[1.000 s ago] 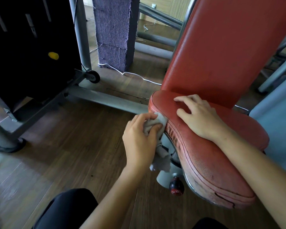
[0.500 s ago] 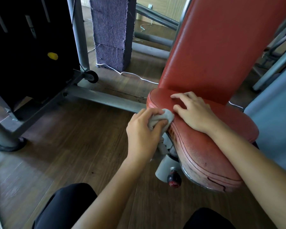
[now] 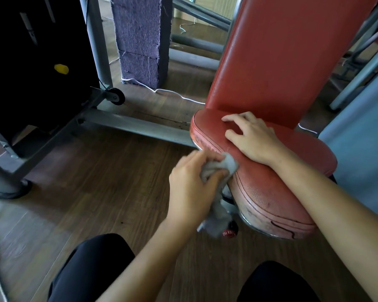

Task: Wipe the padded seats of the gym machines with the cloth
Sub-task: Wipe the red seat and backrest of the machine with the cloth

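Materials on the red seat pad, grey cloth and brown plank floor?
Red padded seat: probably vinyl or faux leather; pebbled grain, slight sheen, piped seam, scuffed edge.
Crumpled grey cloth: soft matte fabric, limp folds; weave too blurred to tell.
Brown plank floor: wood or wood-look laminate; grain streaks, plank joints, low sheen.

Both arms are bare, the left forearm and right forearm running uncovered to the bare left hand and right hand, while plain black trousers cover the left knee and right knee.
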A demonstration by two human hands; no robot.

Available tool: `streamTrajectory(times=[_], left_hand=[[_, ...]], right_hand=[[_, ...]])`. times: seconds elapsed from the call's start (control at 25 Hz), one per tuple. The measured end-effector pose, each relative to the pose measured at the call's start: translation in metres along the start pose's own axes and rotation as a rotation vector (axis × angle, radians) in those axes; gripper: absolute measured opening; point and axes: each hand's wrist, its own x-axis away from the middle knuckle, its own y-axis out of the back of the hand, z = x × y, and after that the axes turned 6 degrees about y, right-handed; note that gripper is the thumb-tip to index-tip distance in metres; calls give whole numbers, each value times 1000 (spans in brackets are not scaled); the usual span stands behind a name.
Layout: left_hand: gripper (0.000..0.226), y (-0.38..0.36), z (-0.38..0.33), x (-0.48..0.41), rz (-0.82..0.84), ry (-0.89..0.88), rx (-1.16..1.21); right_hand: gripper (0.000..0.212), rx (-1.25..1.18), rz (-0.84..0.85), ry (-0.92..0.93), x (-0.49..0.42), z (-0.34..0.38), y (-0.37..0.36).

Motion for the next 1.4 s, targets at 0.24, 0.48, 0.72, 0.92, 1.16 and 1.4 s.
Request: streamTrajectory(times=[0.24,0.48,0.72,0.92,1.16,1.4], left_hand=[[27,5,-15,22,34,20,62],[26,2,0,1,-3,74,50],[21,-4,14,-29,-158,12,-47],[16,2,53,-88,-226,162,73],[20,-1,62,-105,-144,240,225],[18,1,54,-119,-10,357,429]], right_hand=[[41,-1,4,-13,3,2,2],[40,10,44,-14,6,5,8],[36,-19,-15,-67,-27,25,-9],[44,36,6,-39,-32,23,-18],[49,41,34,-43,-36,22,-19],[50,22,33,-37,-36,19,-20]])
